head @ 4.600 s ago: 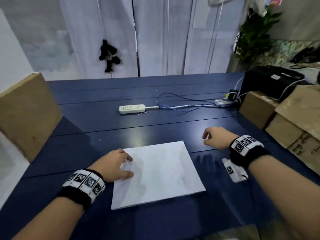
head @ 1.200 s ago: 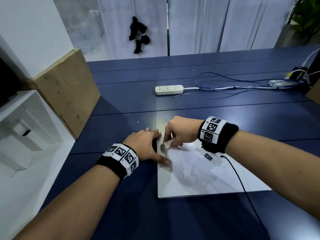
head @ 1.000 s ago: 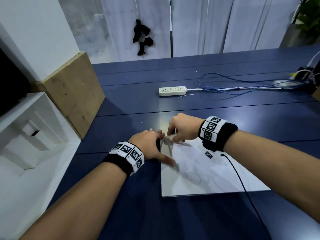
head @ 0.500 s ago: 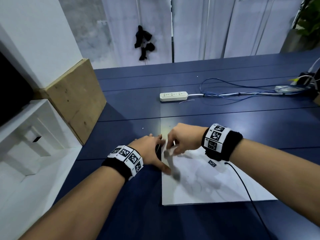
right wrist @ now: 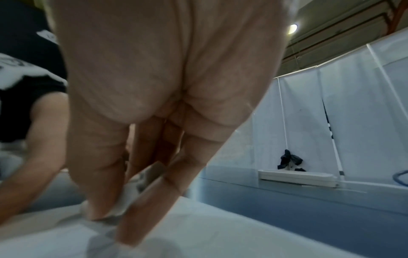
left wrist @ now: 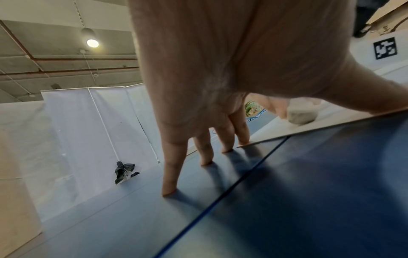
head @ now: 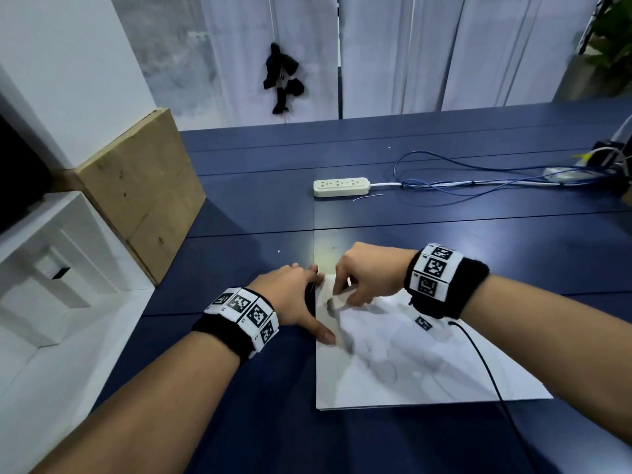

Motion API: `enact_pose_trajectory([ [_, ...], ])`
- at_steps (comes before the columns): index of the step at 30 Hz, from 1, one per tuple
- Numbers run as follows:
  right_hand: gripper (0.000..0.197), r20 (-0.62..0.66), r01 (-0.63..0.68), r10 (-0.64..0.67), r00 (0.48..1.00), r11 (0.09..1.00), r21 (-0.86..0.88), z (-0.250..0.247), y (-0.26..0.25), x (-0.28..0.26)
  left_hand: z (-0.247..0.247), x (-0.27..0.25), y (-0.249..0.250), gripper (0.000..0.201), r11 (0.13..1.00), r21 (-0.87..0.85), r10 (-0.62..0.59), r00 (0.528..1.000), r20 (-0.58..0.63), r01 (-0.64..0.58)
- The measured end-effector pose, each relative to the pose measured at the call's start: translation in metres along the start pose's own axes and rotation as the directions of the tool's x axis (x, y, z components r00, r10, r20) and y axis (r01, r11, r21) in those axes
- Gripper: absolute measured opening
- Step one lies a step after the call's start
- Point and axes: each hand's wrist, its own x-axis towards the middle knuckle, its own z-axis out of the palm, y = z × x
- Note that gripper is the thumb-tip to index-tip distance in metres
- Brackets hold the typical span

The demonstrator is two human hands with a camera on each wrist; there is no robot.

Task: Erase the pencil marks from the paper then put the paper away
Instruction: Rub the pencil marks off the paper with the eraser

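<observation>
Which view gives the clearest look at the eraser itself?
The left wrist view: the eraser shows as a rounded grey-white lump on the paper, with the right hand above it. The right wrist view shows it blurred, pinched between the fingers. In the head view the right hand hides most of it.

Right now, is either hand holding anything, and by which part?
The right hand pinches a small eraser by its upper part; the left hand only presses the paper.

White paper (head: 410, 371), faint grey pencil marks. Dark blue table (head: 444, 241). Off-white eraser (left wrist: 301, 116), grey-smudged. Wristbands (head: 441, 278) black with black-white square-code tags. Cream power strip (head: 341, 187), blue cable (head: 444, 162), tan cardboard (head: 143, 186).
</observation>
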Motion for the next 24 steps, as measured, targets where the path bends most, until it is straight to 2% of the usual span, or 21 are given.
enact_pose_trajectory([
  [2, 0.016, -0.097, -0.033, 0.032, 0.995, 0.999, -0.005, -0.008, 0.003, 0.006, -0.002, -0.002, 0.002, 0.128, 1.0, 0.001, -0.004, 1.0, 0.004, 0.004],
  [5, 0.018, -0.186, -0.087, 0.093, 0.978, 0.995, 0.04, -0.009, 0.013, 0.014, -0.004, -0.005, 0.004, 0.13, 1.0, -0.012, -0.008, 1.0, 0.01, 0.008],
  [7, 0.02, -0.159, -0.056, 0.064, 0.985, 0.997, 0.053, -0.004, 0.013, 0.012, -0.004, -0.005, 0.003, 0.128, 1.0, -0.022, -0.007, 1.0, 0.005, 0.007],
  [11, 0.022, 0.022, 0.043, -0.045, 0.999, 0.997, 0.06, 0.002, -0.002, -0.003, -0.003, -0.004, 0.003, 0.124, 1.0, -0.01, 0.014, 1.0, 0.001, -0.014],
  [12, 0.021, 0.025, 0.042, -0.043, 0.999, 0.998, 0.049, 0.0, -0.002, -0.003, -0.003, -0.004, 0.003, 0.125, 1.0, -0.008, 0.01, 1.0, 0.001, -0.01],
  [16, 0.017, -0.14, -0.042, 0.043, 0.989, 0.999, 0.009, -0.007, 0.011, 0.014, -0.004, -0.007, 0.004, 0.125, 1.0, -0.015, -0.012, 1.0, 0.01, 0.012],
  [18, 0.017, -0.154, -0.045, 0.043, 0.987, 0.999, -0.005, -0.005, 0.015, 0.016, -0.005, -0.008, 0.004, 0.126, 1.0, -0.017, -0.011, 1.0, 0.014, 0.011],
  [21, 0.026, -0.066, 0.003, -0.002, 0.998, 1.0, 0.012, 0.004, 0.009, 0.006, -0.004, -0.006, 0.004, 0.125, 1.0, -0.012, 0.008, 1.0, 0.01, -0.008],
  [24, 0.026, 0.056, 0.023, -0.025, 0.998, 0.999, 0.034, 0.003, 0.002, -0.004, -0.005, -0.005, 0.004, 0.123, 1.0, -0.013, 0.012, 1.0, 0.009, -0.012],
])
